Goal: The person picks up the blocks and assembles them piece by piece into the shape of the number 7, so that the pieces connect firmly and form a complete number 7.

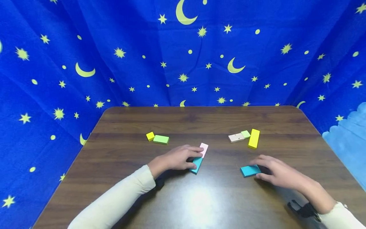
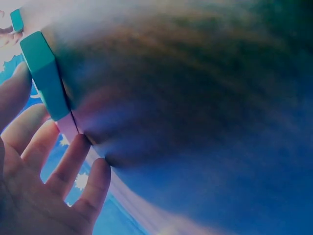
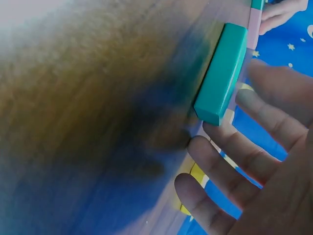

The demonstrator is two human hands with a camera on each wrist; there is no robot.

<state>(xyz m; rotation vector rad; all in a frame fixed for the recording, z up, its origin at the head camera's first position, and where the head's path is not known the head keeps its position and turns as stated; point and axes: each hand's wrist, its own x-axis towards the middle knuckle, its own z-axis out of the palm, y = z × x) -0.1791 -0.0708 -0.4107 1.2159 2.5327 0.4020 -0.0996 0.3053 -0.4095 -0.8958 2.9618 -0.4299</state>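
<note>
My left hand (image 1: pixel 180 158) lies over a teal block (image 1: pixel 196 165) and a pale pink block (image 1: pixel 204 149) set end to end on the table. Its thumb is at the teal block and its fingers reach to the pink one. In the left wrist view, those fingers (image 2: pixel 66 166) are spread and fairly straight along the tabletop. My right hand (image 1: pixel 273 170) is at the right end of another teal block (image 1: pixel 249 171), which lies flat. Seen from the right wrist, its fingers (image 3: pixel 239 152) are loosely extended beside that teal block (image 3: pixel 222 73).
Behind my left hand lie a yellow cube (image 1: pixel 150 136) and a light green block (image 1: pixel 161 139). At the back right are a pale beige block (image 1: pixel 236 137), a light green cube (image 1: pixel 245 134) and a yellow block (image 1: pixel 254 138). A blue starry curtain (image 1: pixel 137 73) surrounds the wooden table (image 1: pixel 125 121).
</note>
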